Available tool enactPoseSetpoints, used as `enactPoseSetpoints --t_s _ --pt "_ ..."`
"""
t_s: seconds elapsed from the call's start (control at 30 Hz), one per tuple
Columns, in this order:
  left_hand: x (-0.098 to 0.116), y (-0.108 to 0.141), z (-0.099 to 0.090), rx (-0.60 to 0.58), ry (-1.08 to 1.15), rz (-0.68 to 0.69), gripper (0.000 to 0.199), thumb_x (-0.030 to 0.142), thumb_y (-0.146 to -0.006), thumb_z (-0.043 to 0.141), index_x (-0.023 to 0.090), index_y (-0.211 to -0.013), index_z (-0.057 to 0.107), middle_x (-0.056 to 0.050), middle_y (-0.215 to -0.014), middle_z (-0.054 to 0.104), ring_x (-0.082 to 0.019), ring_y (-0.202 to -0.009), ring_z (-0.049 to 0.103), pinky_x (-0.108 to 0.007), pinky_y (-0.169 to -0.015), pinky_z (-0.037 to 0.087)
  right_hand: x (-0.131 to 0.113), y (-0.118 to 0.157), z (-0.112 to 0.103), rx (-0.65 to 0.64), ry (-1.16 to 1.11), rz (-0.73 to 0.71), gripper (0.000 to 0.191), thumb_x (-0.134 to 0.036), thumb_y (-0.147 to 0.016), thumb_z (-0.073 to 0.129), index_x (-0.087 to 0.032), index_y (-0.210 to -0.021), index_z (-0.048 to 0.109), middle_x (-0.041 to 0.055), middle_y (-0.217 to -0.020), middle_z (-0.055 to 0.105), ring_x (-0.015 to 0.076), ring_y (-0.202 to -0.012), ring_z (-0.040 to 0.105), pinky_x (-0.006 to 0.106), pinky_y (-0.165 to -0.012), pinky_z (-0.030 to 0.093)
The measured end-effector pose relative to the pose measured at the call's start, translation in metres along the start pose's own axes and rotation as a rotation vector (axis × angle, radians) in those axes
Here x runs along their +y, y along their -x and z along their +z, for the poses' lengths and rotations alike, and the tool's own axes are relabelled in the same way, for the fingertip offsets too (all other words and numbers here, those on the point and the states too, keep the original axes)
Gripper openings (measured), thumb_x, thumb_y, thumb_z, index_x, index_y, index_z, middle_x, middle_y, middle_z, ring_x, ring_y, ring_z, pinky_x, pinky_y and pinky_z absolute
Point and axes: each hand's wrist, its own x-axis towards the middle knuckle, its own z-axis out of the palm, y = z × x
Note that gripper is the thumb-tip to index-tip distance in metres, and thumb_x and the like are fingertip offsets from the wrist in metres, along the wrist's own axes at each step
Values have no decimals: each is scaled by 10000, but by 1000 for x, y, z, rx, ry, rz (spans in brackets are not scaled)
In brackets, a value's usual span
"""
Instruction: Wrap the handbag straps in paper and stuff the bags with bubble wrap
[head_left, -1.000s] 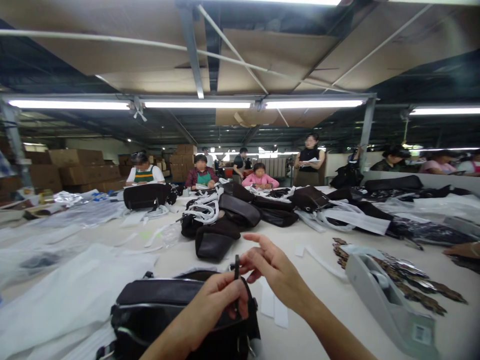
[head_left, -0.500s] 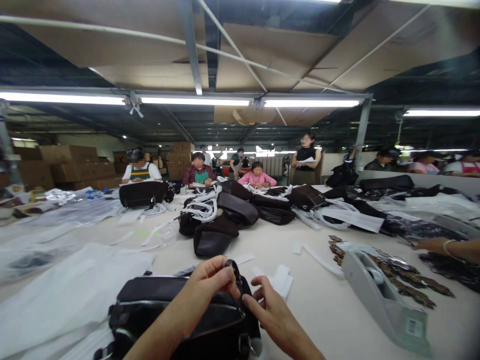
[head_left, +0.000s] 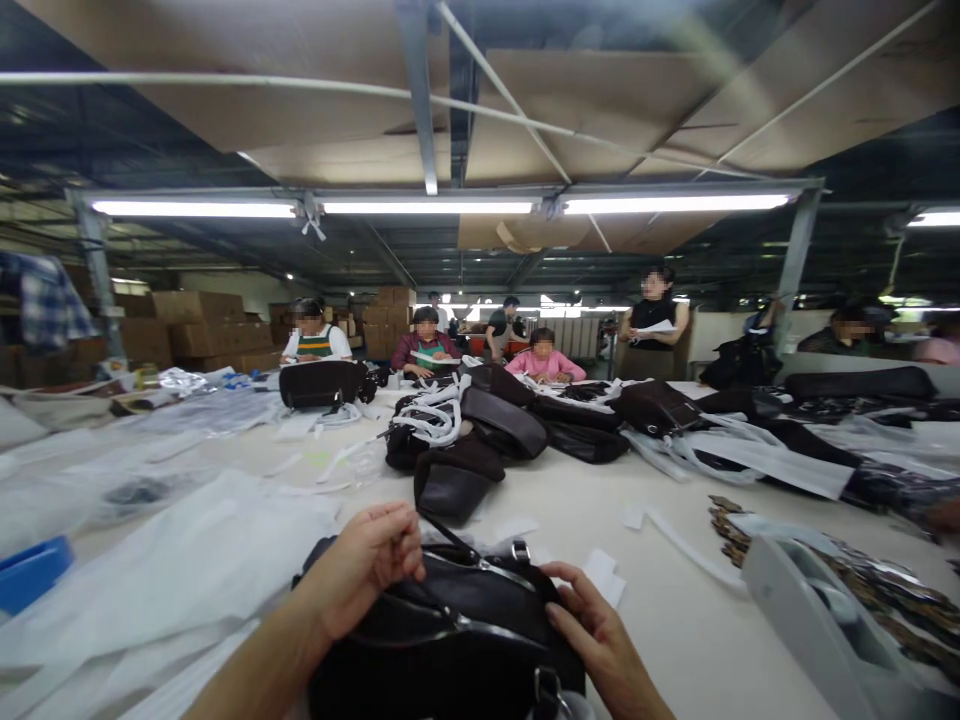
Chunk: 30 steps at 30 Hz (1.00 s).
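Observation:
A black handbag (head_left: 450, 672) with silver zips lies on the table right in front of me. My left hand (head_left: 379, 550) is closed above its top, pinching a dark zipper pull (head_left: 444, 532) whose strap runs to a slider midway along the bag. A second slider (head_left: 456, 620) sits on the nearer zip, also with a dark strap toward my left hand. My right hand (head_left: 596, 625) grips the bag's right end, thumb on top and fingers at the far side. Metal strap rings show at that end.
A grey tape dispenser (head_left: 817, 610) stands right, beside brown patterned pieces (head_left: 926, 610). More dark bags (head_left: 457, 478) are heaped ahead. White sheets (head_left: 202, 560) and a blue object (head_left: 34, 575) lie left. People (head_left: 544, 360) sit across the table; one person (head_left: 656, 325) stands holding papers.
My left hand has moved left from the bag's right end, with a zipper pull in its fingers. My right hand has settled on the bag's end. The view has turned left.

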Motion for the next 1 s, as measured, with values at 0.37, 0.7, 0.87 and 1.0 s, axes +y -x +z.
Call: enactPoseSetpoints --t_s 0.37,0.7,0.87,1.0 --pt "34 32 -134 532 -198 71 239 186 -863 556 172 -632 493 20 -577 500 -124 -529 532 -310 -676 567 21 -16 -33 84 233 -12 531 -653 -782 655 -265 -1143 637 -36 -647 539 168 -606 543 273 -548 421" --pt "17 31 -112 472 -1000 322 361 464 -855 478 214 -1041 661 -91 -1217 655 -291 -1207 527 -396 -1120 315 -25 -13 -34 179 780 -220 425 -588 -842 554 -264 -1073 705 97 -1093 722 282 -975 691 384 -820 591" --pt "22 4 -84 198 -1309 125 356 490 -866 467 220 -818 693 -82 -932 737 -292 -952 646 -365 -924 446 -52 11 4 40 920 -582 251 -395 -935 537 -296 -1081 716 82 -1182 700 265 -1099 666 380 -967 554" --pt "23 -12 -78 92 -1327 82 350 516 -834 511 226 -782 699 -65 -888 739 -289 -917 649 -345 -884 452 -63 25 -5 141 954 -620 224 -342 -946 534 -291 -1061 719 76 -1167 706 250 -1091 674 349 -965 556"
